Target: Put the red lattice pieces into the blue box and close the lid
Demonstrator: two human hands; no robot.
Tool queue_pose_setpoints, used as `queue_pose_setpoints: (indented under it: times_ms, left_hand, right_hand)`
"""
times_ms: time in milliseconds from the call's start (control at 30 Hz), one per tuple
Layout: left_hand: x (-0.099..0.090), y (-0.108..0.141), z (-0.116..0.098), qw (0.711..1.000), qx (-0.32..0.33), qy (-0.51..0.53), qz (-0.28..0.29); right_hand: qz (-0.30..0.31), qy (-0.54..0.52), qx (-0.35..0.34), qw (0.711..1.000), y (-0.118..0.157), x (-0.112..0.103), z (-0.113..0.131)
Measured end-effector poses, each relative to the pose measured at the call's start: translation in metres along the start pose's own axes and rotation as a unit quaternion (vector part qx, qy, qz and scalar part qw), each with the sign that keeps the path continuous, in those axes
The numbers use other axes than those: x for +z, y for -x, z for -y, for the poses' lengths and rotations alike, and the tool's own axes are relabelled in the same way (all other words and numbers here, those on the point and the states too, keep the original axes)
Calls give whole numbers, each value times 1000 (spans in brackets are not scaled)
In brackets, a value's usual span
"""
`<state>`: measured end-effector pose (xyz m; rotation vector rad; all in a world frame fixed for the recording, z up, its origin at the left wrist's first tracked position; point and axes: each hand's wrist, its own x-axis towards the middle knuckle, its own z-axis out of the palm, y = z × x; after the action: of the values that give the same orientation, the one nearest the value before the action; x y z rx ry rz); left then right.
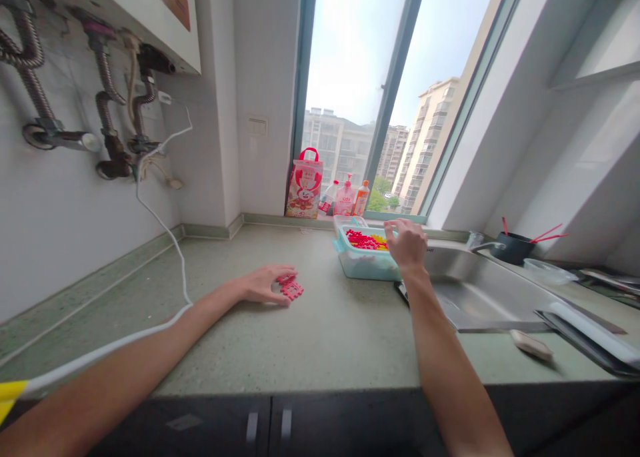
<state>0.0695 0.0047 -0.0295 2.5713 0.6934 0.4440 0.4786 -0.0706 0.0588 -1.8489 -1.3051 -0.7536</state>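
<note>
**First voice:** What do we have on the left, then?

**Second voice:** We have the left hand (263, 285) low on the worktop (330, 337), its fingers (283, 271) curled and closed onto a cluster of red interlocking plastic pieces (291, 288).

**First voice:** And over on the right?

**Second voice:** We see the right hand (406, 242) poised at the edge of a clear plastic tub (363, 265), right by the steel sink (480, 290). Its fingers (391, 238) are bent downward, but we cannot tell whether they have hold of anything.

**First voice:** What's in the tub?

**Second voice:** We're looking at a heap of loose red and yellow pieces (365, 240), well apart from the cluster in the left hand.
</note>
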Motion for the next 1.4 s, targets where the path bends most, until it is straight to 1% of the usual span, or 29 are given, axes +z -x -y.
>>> queue_pose_setpoints:
  times_ms: [33, 67, 100, 133, 167, 233, 300, 333, 400, 467, 533, 567, 633, 667, 733, 800, 867, 900, 933, 1000, 1067, 1133, 1167, 1200, 1267, 1300, 1333, 1367, 1400]
  left_hand:
    - [-3, 2, 1, 1000, -3, 8, -3]
    - [-7, 3, 3, 1000, -7, 17, -8]
    - [-10, 5, 4, 1000, -11, 25, -13]
    - [-13, 7, 6, 999, -13, 30, -19]
    - [-15, 8, 8, 999, -11, 31, -25]
    - [-17, 9, 12, 999, 2, 22, -39]
    - [-17, 8, 16, 998, 12, 4, -56]
    - [-16, 7, 18, 998, 10, -7, -69]
    - [-13, 6, 21, 995, -2, -33, -97]
    - [-12, 6, 26, 991, -18, -53, -124]
    - [-11, 6, 30, 988, -34, -61, -141]
    - [-11, 6, 32, 986, -43, -63, -149]
    - [-11, 7, 34, 983, -57, -66, -159]
    - [-11, 7, 35, 983, -62, -67, -161]
    - [-12, 8, 34, 983, -66, -68, -157]
    - [-12, 7, 32, 983, -64, -70, -155]
    - [-12, 7, 31, 983, -58, -74, -155]
    - [-11, 7, 31, 983, -56, -76, -155]
    - [-11, 7, 31, 984, -55, -77, -154]
    - [-11, 7, 31, 984, -57, -72, -155]
    - [-12, 7, 31, 983, -57, -67, -159]
    - [-12, 8, 30, 981, -46, -67, -176]
    - [-11, 8, 28, 979, -37, -68, -190]
    - [-11, 8, 26, 976, -26, -66, -207]
    - [-9, 6, 20, 971, -6, -49, -235]
    - [-7, 5, 17, 970, -2, -31, -240]
    - [-5, 4, 13, 971, -4, -9, -239]
    - [-4, 2, 9, 972, -9, 19, -235]
    - [-2, 1, 5, 973, -16, 51, -226]
  right_hand:
    - [-24, -38, -53, 998, 4, 0, 12]
    - [-31, -81, -108, 990, 10, 1, 27]
    - [-21, -123, -162, 979, 19, 3, 44]
    - [14, -165, -222, 961, 30, 5, 62]
    - [55, -203, -268, 940, 43, 7, 81]
    - [155, -219, -339, 902, 72, 13, 115]
    - [229, -176, -368, 884, 99, 18, 141]
    - [255, -159, -378, 876, 111, 20, 150]
    - [284, -145, -384, 866, 127, 24, 160]
    - [291, -149, -387, 862, 133, 26, 162]
    - [275, -159, -397, 861, 128, 28, 157]
    - [256, -166, -402, 863, 122, 29, 153]
    - [193, -185, -394, 879, 103, 30, 140]
    - [153, -191, -375, 894, 90, 29, 130]
    - [68, -178, -298, 936, 63, 26, 104]
    - [-9, -129, -194, 972, 36, 22, 71]
    - [-50, -85, -109, 989, 17, 18, 36]
    - [-60, -69, -69, 993, 10, 16, 21]
    - [-57, -54, -37, 996, 6, 15, 7]
    - [-29, -36, 11, 999, 1, 15, -13]
    - [-11, -29, 35, 999, 0, 17, -19]
    - [-27, -35, 26, 999, 1, 19, -11]
    - [-40, -44, 5, 998, 4, 19, -2]
    - [-49, -58, -31, 997, 8, 19, 10]
    - [-39, -100, -144, 984, 21, 20, 39]
    - [-16, -128, -216, 968, 31, 22, 56]
    - [22, -153, -296, 943, 42, 24, 72]
    - [66, -173, -374, 909, 54, 27, 88]
    - [111, -189, -437, 872, 66, 32, 102]
